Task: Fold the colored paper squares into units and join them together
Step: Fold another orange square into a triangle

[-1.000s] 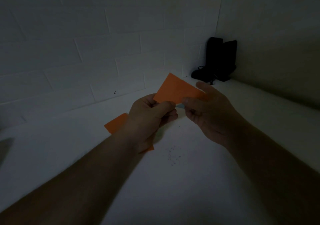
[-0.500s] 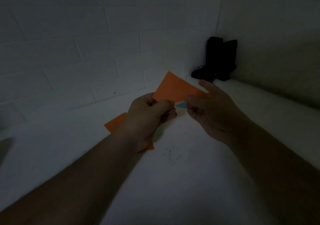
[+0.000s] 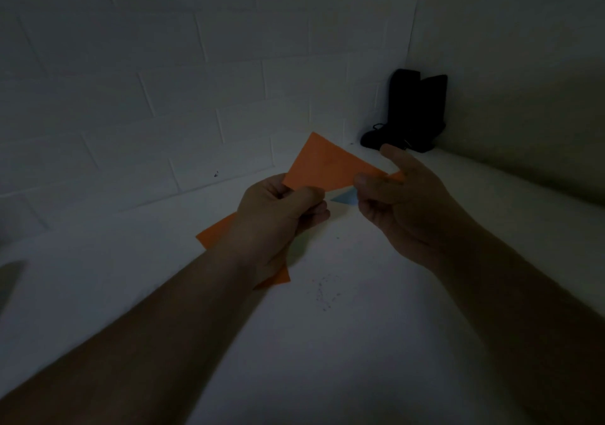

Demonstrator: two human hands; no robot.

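I hold one orange paper sheet [image 3: 322,166] in the air above the white table [image 3: 376,342]. My left hand [image 3: 278,218] pinches its lower left edge between thumb and curled fingers. My right hand [image 3: 402,202] pinches its right corner, index finger extended. A light blue paper tip [image 3: 343,198] shows between both hands. A second orange sheet [image 3: 219,233] lies flat on the table under my left wrist. A black object [image 3: 412,110] stands in the wall corner.

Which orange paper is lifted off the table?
The orange paper pinched between both hands; the other orange sheet lies flat on the table beneath the left hand.
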